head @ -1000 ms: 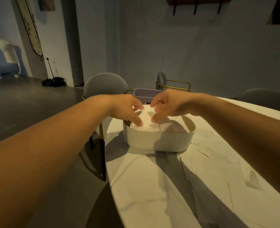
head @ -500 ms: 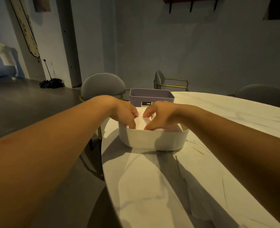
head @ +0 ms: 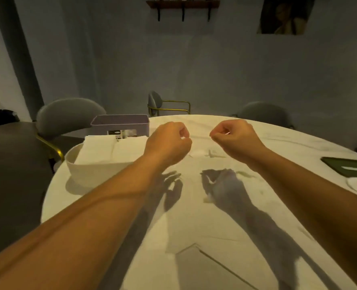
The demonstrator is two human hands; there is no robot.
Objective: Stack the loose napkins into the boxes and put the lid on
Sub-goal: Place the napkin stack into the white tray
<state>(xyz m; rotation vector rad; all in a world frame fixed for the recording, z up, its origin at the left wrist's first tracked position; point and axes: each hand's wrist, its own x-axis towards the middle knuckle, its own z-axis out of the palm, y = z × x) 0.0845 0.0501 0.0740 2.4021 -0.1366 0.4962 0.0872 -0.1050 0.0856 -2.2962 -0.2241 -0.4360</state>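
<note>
Both hands, left hand [head: 169,141] and right hand [head: 236,137], hover curled closed over the table [head: 194,210], apparently empty, while the napkins [head: 110,150] stick up above the white box [head: 83,172] near the table's edge, so the lid may not seat, or a forearm could knock it off.

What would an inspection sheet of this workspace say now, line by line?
Surface: round white marble table, with the shadows of both arms on it.
Job's things: white box holding stacked napkins; purple box behind it; loose napkins flat on the table; dark green flat piece, probably a lid, at the right edge.
Clutter: nothing seen.
Grippers: left hand and right hand above the table, fingers curled; whether they pinch anything cannot be told.
Cables: nothing seen.
Surroundings: grey chairs, wall shelf, picture.
</note>
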